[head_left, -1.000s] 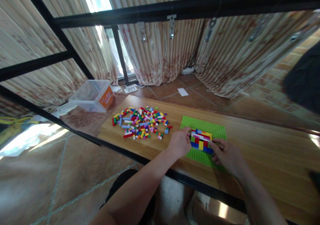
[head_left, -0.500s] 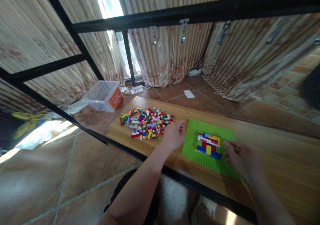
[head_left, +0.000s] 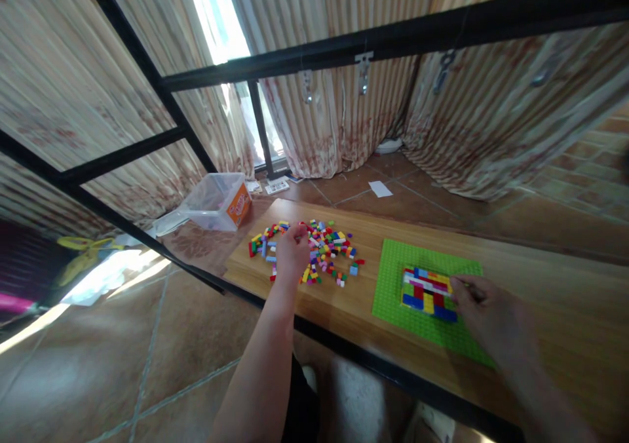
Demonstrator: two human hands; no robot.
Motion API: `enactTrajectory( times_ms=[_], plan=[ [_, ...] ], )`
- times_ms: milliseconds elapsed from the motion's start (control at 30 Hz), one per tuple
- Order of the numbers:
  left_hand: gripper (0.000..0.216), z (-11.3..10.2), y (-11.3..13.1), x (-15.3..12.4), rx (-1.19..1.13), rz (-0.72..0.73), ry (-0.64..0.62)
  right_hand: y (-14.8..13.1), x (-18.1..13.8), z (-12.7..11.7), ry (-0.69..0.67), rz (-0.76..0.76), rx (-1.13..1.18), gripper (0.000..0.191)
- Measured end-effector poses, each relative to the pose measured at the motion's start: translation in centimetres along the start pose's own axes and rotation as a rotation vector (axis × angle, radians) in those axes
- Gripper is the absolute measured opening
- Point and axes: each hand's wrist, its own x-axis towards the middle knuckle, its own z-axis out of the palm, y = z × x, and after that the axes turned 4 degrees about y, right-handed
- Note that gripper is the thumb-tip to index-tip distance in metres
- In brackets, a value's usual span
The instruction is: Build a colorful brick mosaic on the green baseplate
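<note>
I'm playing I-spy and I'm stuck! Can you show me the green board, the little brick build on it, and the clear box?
Green board (head_left: 390, 286): head view, a bare part near its left edge.
Brick build (head_left: 427, 293): head view, middle of its top.
Clear box (head_left: 210, 220): head view, its see-through side wall.

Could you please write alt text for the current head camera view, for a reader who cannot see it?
A person's left hand is at a spread of loose, colourful toy bricks on a wooden table, while the right hand is beside a brick build on a green baseplate. A clear plastic box stands beyond the table.
</note>
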Motion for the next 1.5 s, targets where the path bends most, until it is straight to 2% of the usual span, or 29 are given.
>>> enactTrajectory(
  times_ms=[133,367,533,767,900,1033,1167,1300,1500],
  plan=[
    [0.033,-0.7,-0.8,0.7,0.055,-0.025,0.049,-1.0,-0.1,0.1,-0.003,0.046,-0.031,0.042],
    [0.03,-1.6,-0.8,-0.3,0.424,0.048,-0.17,-1.6,0.0,0.4,-0.004,0.006,-0.07,0.045],
    [0.028,-2.0,-0.9,-0.9,0.554,0.091,-0.226,-1.3,0.0,0.9,0.005,-0.02,-0.051,0.044],
    [0.018,-1.9,-0.8,-0.9,0.556,0.078,-0.254,-1.4,-0.1,1.0,0.026,-0.023,-0.063,0.044],
    [0.014,-2.3,-0.3,-0.9,0.502,0.085,-0.228,-1.6,-0.1,1.1,0.051,-0.013,-0.038,0.043],
    [0.01,-1.9,0.6,-1.3,0.333,0.087,-0.231,-3.0,-0.4,1.1,0.076,-0.006,0.089,0.04],
    [0.005,0.1,1.9,-2.9,0.101,0.124,-0.307,-5.8,-1.5,1.7,-0.009,-0.003,0.42,0.034],
    [0.003,2.4,3.4,-5.2,-0.131,0.125,-0.382,-8.5,-2.1,3.2,-0.126,0.055,0.722,0.039],
    [0.003,4.6,5.0,-7.8,-0.25,0.148,-0.41,-9.7,-1.7,4.3,-0.084,0.186,0.969,0.038]
  ],
)
